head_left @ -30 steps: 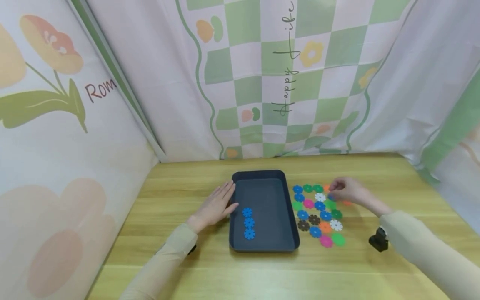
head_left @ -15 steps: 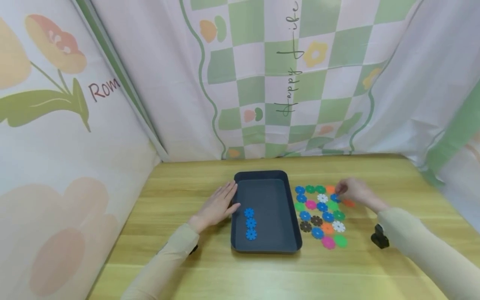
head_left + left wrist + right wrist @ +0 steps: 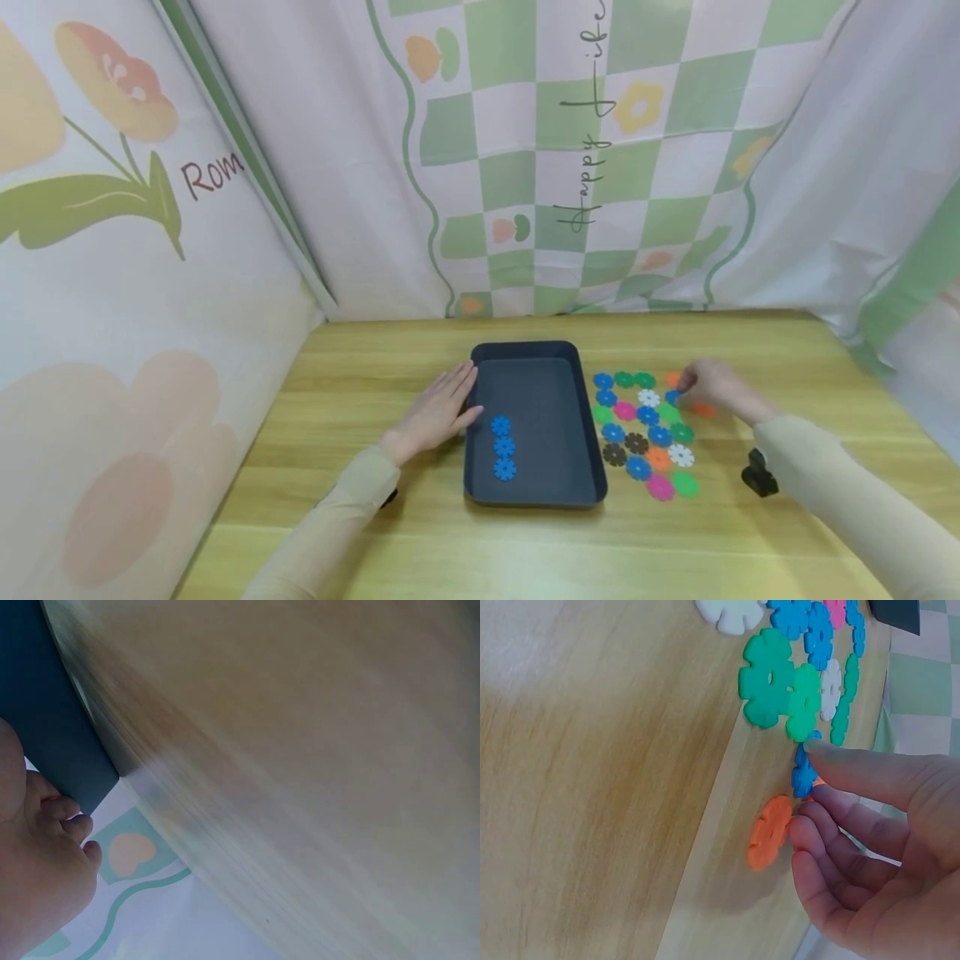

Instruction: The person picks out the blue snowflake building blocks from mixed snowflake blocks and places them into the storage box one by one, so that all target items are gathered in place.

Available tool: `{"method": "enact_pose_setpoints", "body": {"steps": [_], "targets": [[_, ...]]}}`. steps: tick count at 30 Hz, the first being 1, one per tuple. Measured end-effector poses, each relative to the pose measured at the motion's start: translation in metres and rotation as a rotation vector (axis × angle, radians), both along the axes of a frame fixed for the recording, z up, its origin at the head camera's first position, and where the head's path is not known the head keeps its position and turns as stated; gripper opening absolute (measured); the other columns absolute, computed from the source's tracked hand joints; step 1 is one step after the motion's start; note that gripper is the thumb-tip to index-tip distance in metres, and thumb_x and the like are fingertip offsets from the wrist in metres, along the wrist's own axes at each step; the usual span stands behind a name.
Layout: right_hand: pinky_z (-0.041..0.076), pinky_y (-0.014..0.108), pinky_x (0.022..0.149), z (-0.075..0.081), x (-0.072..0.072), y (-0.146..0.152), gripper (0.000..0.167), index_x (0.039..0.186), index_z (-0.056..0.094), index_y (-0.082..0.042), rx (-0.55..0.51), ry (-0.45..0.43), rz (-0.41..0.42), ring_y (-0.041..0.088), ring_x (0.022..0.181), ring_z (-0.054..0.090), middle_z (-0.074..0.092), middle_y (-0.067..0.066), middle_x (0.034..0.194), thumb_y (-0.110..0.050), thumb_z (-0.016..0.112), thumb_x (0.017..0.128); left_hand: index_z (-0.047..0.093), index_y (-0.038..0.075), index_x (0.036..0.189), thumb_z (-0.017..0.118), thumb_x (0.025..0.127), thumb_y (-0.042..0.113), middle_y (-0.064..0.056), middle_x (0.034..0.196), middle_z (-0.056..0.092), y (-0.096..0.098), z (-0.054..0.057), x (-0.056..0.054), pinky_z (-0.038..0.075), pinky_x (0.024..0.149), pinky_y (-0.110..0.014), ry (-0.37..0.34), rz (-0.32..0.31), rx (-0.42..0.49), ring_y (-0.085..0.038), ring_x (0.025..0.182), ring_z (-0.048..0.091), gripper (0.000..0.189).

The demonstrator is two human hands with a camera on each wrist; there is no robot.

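Observation:
In the head view, my left hand rests with extended fingers on the left rim of a dark grey tray. Three blue snowflake discs lie in a column inside it. To the tray's right, my right hand pinches a blue snowflake disc between thumb and index finger at the edge of a spread of discs. Part of that disc is hidden by the thumb. An orange disc lies near the curled lower fingers, and a light green disc is just beyond the thumb tip.
Several flat snowflake discs in green, white, pink, brown, blue and orange lie close together on the wooden table, right of the tray. A patterned curtain hangs behind the table; a printed wall covering stands at left.
My right hand has shifted slightly right, and an orange disc by its fingertips sits farther from the green ones. My left hand stays on the tray. The head view has drifted slightly.

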State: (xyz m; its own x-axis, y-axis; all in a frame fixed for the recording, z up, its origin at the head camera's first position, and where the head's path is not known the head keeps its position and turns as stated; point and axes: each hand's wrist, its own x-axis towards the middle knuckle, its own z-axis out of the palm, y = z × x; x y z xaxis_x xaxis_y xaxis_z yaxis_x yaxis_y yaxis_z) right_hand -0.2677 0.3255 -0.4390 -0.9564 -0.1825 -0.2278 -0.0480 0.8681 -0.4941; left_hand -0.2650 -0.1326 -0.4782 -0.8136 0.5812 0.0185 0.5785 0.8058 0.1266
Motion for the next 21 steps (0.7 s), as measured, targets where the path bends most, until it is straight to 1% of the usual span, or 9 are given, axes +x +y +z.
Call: {"method": "enact_pose_setpoints", "body": {"steps": [5, 14, 21], "targets": [[0.058, 0.041, 0.073, 0.0030, 0.0014, 0.0001, 0.034, 0.101, 0.065, 0.011, 0.017, -0.017, -0.006, 0.027, 0.083, 0.063, 0.067, 0.022, 0.094, -0.011, 0.077, 0.079, 0.015, 0.005, 0.159, 0.030, 0.107, 0.051, -0.013, 0.167, 0.013, 0.0006, -0.0006, -0.0003, 0.021, 0.127, -0.045, 0.008, 0.003, -0.005, -0.031, 0.155, 0.019, 0.072], [0.055, 0.033, 0.068, 0.0001, -0.0008, 0.0030, 0.030, 0.094, 0.062, 0.007, -0.004, -0.025, -0.014, 0.022, 0.079, 0.059, 0.064, 0.015, 0.088, -0.010, 0.079, 0.076, 0.015, 0.004, 0.159, 0.030, 0.107, 0.051, -0.012, 0.167, 0.013, 0.0003, -0.0014, -0.0005, 0.021, 0.127, -0.045, 0.016, -0.002, -0.006, -0.032, 0.155, 0.019, 0.071], [0.053, 0.033, 0.066, 0.0048, -0.0007, 0.0065, 0.030, 0.093, 0.064, 0.004, 0.009, -0.015, 0.001, 0.023, 0.080, 0.060, 0.066, 0.016, 0.090, -0.014, 0.080, 0.076, 0.017, 0.003, 0.159, 0.033, 0.107, 0.049, -0.014, 0.167, 0.016, -0.0006, -0.0022, -0.0001, 0.023, 0.126, -0.045, 0.035, -0.007, 0.000, -0.032, 0.154, 0.021, 0.071]]}}
